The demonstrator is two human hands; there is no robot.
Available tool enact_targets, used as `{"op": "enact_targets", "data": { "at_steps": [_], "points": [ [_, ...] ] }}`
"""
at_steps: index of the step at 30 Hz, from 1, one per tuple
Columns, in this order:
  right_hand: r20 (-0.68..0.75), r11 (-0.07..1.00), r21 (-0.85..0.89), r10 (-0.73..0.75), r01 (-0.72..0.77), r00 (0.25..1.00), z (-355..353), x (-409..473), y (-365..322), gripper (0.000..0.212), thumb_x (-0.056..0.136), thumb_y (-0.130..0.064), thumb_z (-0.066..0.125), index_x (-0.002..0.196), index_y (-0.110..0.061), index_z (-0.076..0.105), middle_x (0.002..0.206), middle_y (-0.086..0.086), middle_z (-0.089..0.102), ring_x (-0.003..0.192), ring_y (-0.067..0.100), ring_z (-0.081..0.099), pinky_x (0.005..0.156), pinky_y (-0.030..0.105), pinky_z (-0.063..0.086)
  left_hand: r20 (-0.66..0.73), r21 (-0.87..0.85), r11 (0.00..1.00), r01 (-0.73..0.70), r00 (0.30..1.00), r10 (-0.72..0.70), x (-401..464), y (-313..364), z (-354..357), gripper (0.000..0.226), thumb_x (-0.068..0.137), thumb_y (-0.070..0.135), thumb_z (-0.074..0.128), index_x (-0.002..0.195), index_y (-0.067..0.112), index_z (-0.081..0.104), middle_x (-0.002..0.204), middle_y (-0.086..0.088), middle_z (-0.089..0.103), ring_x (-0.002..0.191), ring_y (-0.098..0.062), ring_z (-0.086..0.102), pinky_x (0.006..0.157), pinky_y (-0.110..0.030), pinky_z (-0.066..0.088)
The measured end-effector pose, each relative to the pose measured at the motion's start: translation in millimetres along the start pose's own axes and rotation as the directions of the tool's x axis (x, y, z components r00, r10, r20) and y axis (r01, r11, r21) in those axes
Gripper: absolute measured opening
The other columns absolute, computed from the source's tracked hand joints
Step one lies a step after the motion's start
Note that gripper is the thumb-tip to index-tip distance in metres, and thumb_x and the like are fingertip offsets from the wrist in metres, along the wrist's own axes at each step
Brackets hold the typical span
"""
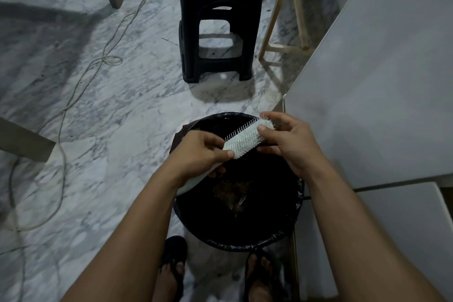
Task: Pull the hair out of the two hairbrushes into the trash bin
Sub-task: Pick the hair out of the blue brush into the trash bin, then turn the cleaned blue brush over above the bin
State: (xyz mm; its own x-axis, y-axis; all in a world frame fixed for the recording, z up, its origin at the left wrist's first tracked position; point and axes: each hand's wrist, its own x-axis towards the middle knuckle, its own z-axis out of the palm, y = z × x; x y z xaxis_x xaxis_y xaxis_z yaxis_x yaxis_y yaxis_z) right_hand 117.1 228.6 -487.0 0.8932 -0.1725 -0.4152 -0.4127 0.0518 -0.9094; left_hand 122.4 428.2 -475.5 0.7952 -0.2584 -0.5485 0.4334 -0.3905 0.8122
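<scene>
White hairbrush [245, 138] held over the bin [289, 233], long axis 8-to-2 o'clock, left hand [198, 154] gripping the 8 o'clock end, right hand [284, 140] pinching the 2 o'clock tip, nearer the bristles, hair not discernible

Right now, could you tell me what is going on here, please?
A person stands over a black-lined trash bin holding a white hairbrush above it. The left hand grips the handle end, while the right hand pinches the far tip of the bristle head. A clump of hair already lies in the bin. A second brush is not in view.
</scene>
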Motion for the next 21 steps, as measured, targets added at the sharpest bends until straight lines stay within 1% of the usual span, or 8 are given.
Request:
{"op": "enact_targets", "data": {
  "at_steps": [2, 4, 7, 9, 12, 15, 17, 21],
  "points": [
    [-0.064, 0.999, -0.039, -0.012, 0.009, 0.998, 0.1, 1.0, 4.1, 0.028, 0.083, -0.005, 0.069, 0.108, -0.015, 0.067, 0.099, 0.013, 0.069, 0.083, 0.025, 0.070, 0.066, 0.039, 0.060, -0.051, 0.056, 0.998, -0.010, 0.999, 0.013, 4.1, -23.6, 9.2, 0.018, 0.078, 0.013, 0.082, 0.094, 0.009, 0.074, 0.081, -0.011, 0.075, 0.065, -0.024, 0.069, 0.066, -0.037, 0.056],
    [-0.122, 0.999, -0.054, -0.012, 0.006, 0.992, -0.4, 2.0, 11.9, 0.026, 0.084, -0.003, 0.067, 0.108, -0.013, 0.068, 0.092, 0.008, 0.069, 0.080, 0.021, 0.070, 0.063, 0.036, 0.061, -0.090, 0.172, 0.985, -0.027, 0.995, 0.043, 9.1, -45.7, 17.2, 0.022, 0.072, 0.021, 0.086, 0.092, 0.017, 0.078, 0.082, -0.003, 0.077, 0.072, -0.019, 0.071, 0.069, -0.038, 0.056],
    [-0.179, 0.998, -0.051, 0.039, -0.049, 0.983, -0.2, 1.9, 26.2, 0.028, 0.085, -0.001, 0.065, 0.111, -0.011, 0.068, 0.087, 0.003, 0.069, 0.075, 0.015, 0.068, 0.061, 0.031, 0.061, -0.126, 0.238, 0.971, -0.030, 0.990, 0.062, 6.7, -60.5, 25.7, 0.016, 0.076, 0.024, 0.082, 0.091, 0.026, 0.076, 0.082, 0.009, 0.074, 0.073, -0.005, 0.067, 0.060, -0.023, 0.047],
    [-0.194, 0.994, -0.034, 0.094, -0.102, 0.976, 4.0, 0.6, 33.5, 0.029, 0.087, -0.003, 0.064, 0.115, -0.009, 0.067, 0.090, 0.002, 0.068, 0.077, 0.013, 0.067, 0.060, 0.029, 0.061, -0.114, 0.285, 0.958, -0.021, 0.992, 0.056, 1.9, -56.6, 24.2, 0.017, 0.078, 0.023, 0.080, 0.094, 0.027, 0.076, 0.082, 0.009, 0.073, 0.072, -0.003, 0.065, 0.061, -0.023, 0.048],
    [-0.202, 0.982, -0.024, 0.179, -0.187, 0.963, 12.3, -2.0, 25.7, 0.026, 0.093, -0.006, 0.057, 0.117, -0.008, 0.065, 0.094, 0.000, 0.067, 0.083, 0.011, 0.065, 0.062, 0.032, 0.062, -0.088, 0.347, 0.938, 0.014, 0.996, 0.017, -4.6, -38.4, 9.8, 0.019, 0.078, 0.024, 0.079, 0.098, 0.025, 0.078, 0.085, 0.005, 0.075, 0.076, -0.011, 0.067, 0.070, -0.032, 0.054],
    [-0.213, 0.959, -0.133, 0.219, -0.250, 0.952, 10.2, -10.8, -5.8, 0.026, 0.095, -0.008, 0.052, 0.117, -0.009, 0.065, 0.109, 0.009, 0.067, 0.092, 0.018, 0.064, 0.066, 0.034, 0.061, -0.058, 0.400, 0.916, 0.013, 0.998, 0.011, -20.9, -5.1, -4.3, 0.021, 0.079, 0.023, 0.078, 0.099, 0.023, 0.079, 0.089, 0.002, 0.074, 0.081, -0.016, 0.067, 0.074, -0.035, 0.054],
    [-0.223, 0.939, -0.238, 0.197, -0.249, 0.955, 5.7, -22.0, -34.0, 0.025, 0.093, -0.008, 0.055, 0.114, -0.012, 0.068, 0.111, 0.011, 0.067, 0.090, 0.021, 0.064, 0.068, 0.037, 0.059, -0.040, 0.432, 0.902, -0.010, 0.999, 0.030, -37.1, 22.5, -12.6, 0.020, 0.078, 0.022, 0.078, 0.099, 0.022, 0.079, 0.086, 0.003, 0.072, 0.079, -0.015, 0.065, 0.071, -0.032, 0.053],
    [-0.272, 0.894, -0.386, 0.127, -0.230, 0.954, -2.7, -55.8, -105.7, 0.022, 0.082, -0.016, 0.067, 0.103, -0.019, 0.075, 0.101, 0.006, 0.074, 0.095, 0.022, 0.069, 0.089, 0.045, 0.056, 0.004, 0.487, 0.871, -0.060, 0.998, 0.066, -76.0, 88.7, -36.9, 0.020, 0.077, 0.022, 0.078, 0.097, 0.022, 0.079, 0.077, 0.008, 0.066, 0.069, -0.008, 0.058, 0.055, -0.016, 0.039]
  ]
}}
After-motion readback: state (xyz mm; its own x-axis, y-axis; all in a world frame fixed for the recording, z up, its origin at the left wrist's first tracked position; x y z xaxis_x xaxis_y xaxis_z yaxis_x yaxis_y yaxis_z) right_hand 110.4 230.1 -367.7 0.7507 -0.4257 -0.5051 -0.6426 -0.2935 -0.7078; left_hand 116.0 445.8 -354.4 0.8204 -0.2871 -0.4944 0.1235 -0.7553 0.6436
